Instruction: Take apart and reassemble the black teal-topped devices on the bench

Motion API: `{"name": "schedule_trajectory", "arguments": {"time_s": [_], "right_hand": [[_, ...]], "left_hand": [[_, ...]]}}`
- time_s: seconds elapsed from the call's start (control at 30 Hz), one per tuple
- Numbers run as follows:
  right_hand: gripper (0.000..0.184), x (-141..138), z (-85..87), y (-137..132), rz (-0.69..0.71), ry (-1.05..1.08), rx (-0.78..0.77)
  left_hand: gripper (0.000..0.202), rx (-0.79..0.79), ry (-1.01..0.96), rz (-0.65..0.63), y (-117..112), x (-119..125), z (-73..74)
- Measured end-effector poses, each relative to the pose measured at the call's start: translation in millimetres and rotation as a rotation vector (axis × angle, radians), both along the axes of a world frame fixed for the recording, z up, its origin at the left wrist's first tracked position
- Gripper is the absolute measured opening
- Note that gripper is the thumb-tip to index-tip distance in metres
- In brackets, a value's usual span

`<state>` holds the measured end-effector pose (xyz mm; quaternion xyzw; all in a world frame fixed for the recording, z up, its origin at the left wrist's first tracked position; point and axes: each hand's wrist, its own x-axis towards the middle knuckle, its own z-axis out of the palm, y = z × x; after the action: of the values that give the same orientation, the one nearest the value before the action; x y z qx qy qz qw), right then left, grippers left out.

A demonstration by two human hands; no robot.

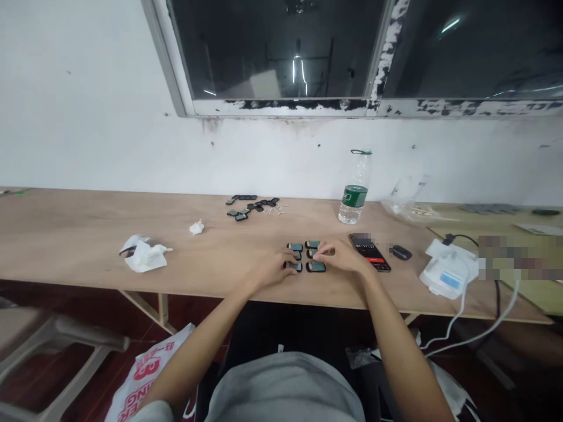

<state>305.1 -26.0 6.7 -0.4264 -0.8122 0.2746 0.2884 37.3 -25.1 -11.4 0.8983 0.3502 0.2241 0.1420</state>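
Several small rounded rectangular pieces, black-rimmed with grey-green faces, lie in two short columns on the wooden table. My left hand (pixel 273 268) is at the left column, its curved fingers apart and the tips touching the lower-left piece (pixel 294 266) and the one above it. At the right column, my right hand (pixel 338 256) has thumb and forefinger pinched at the edge of the middle piece (pixel 310 254), partly covering it. Nearest me in that column lies another piece (pixel 316 267). The farthest pieces, one on the left (pixel 295 247) and one on the right (pixel 312 244), lie untouched.
More dark pieces (pixel 241 216) lie in a loose group farther back. A water bottle (pixel 352 199) stands near the wall. Right of my hands are a phone (pixel 373 256), a small black case (pixel 401 252) and a white device (pixel 449 272) with cables. Crumpled tissue (pixel 147 255) lies left.
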Motion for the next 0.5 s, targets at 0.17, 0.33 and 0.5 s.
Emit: {"name": "schedule_trajectory", "arguments": {"time_s": [0.17, 0.33, 0.5], "right_hand": [[0.024, 4.0, -4.5, 2.9, 0.077, -0.055, -0.061], [0.023, 7.7, -5.9, 5.4, 0.099, -0.102, -0.090], [0.032, 11.2, 3.3, -0.4, 0.018, -0.067, -0.033]], "left_hand": [[0.019, 0.041, -0.051, -0.034, 1.3, 5.0, -5.9], [0.021, 0.038, -0.075, -0.002, 1.3, 6.2, -5.9], [0.036, -0.011, -0.083, 0.085, 1.2, 0.1, 1.3]]}}
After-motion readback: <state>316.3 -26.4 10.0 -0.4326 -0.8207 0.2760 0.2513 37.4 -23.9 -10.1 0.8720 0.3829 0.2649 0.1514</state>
